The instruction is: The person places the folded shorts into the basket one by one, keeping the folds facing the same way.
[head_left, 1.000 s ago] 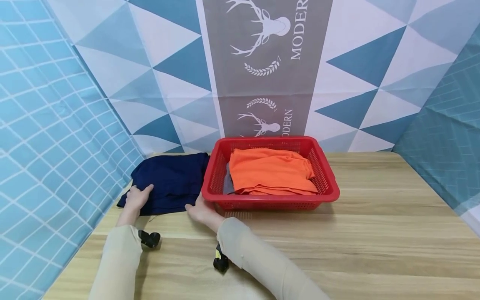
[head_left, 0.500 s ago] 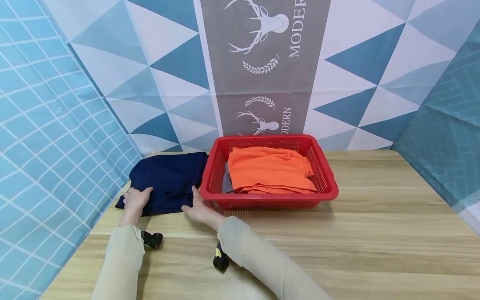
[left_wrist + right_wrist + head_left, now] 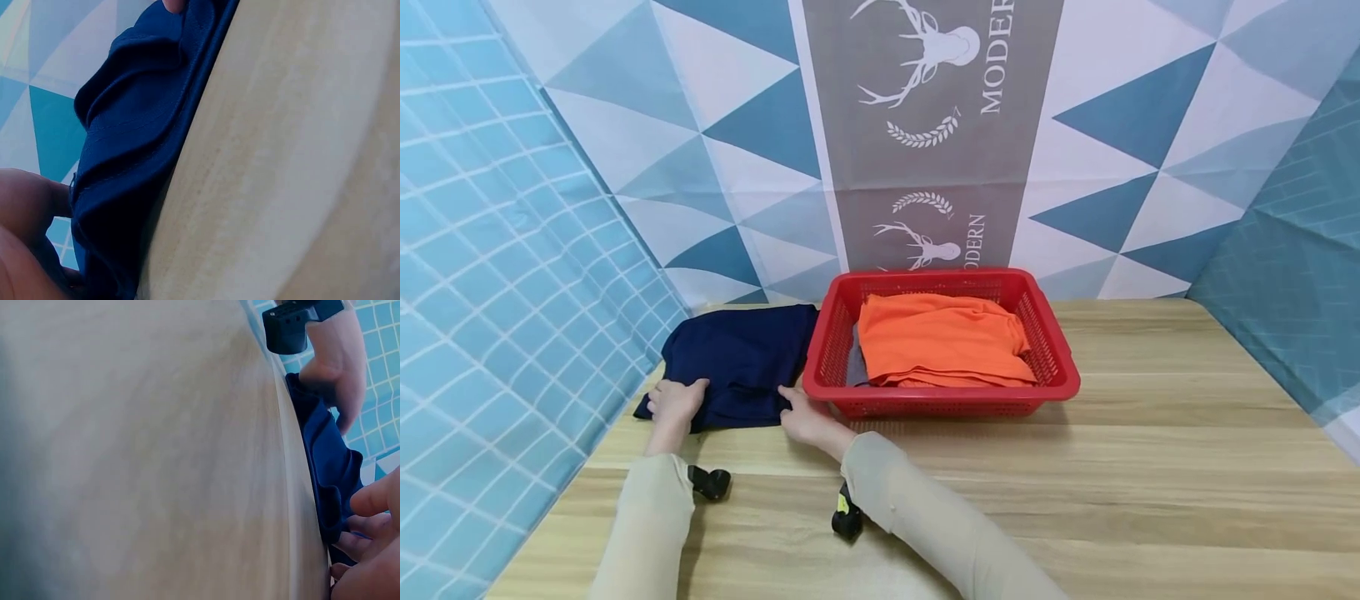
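Note:
A folded navy garment lies on the table to the left of the red basket; its exact kind is unclear. My left hand grips its near left part, and in the left wrist view the dark cloth bunches into ridges between the two hands. At the near right corner, my right hand pinches the garment close to the basket's front left corner. The right wrist view has the right hand's thumb above the fabric's edge, with the other fingers lower and partly hidden.
The red basket holds a folded orange garment and some grey cloth beneath it. Patterned wall cloth rises behind the wooden table. Blue grid cloth borders the left side.
The right hand's fingers have drawn together onto the garment's near right corner from a spread position. My left hand has shifted slightly nearer, still at the garment. The basket stays put.

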A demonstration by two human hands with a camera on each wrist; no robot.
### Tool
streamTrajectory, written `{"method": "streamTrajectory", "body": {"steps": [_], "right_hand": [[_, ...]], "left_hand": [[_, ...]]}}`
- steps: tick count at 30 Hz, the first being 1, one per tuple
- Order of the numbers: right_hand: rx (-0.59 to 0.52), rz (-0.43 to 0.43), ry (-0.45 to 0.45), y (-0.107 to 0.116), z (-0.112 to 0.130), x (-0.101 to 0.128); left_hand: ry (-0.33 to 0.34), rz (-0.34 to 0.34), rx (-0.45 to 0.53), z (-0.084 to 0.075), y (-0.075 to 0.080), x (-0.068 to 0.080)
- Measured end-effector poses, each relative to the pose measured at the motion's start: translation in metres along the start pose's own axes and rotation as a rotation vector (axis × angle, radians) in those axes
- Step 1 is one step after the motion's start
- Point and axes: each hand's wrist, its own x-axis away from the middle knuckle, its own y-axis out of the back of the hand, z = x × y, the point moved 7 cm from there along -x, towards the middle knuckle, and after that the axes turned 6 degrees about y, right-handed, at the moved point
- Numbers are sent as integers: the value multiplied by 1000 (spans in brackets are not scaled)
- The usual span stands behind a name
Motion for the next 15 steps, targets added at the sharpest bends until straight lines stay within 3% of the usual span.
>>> {"method": "streamTrajectory", "body": {"steps": [6,9,15], "right_hand": [[-88,-10,14,-1,2,4],[-68,-7,-11,-2,2,6],[-65,7,10,-4,4,7]], "left_hand": [[45,-39,2,1,5,2],[81,-56,15,3,9,4],[94,-81,245,4,11,4]]}}
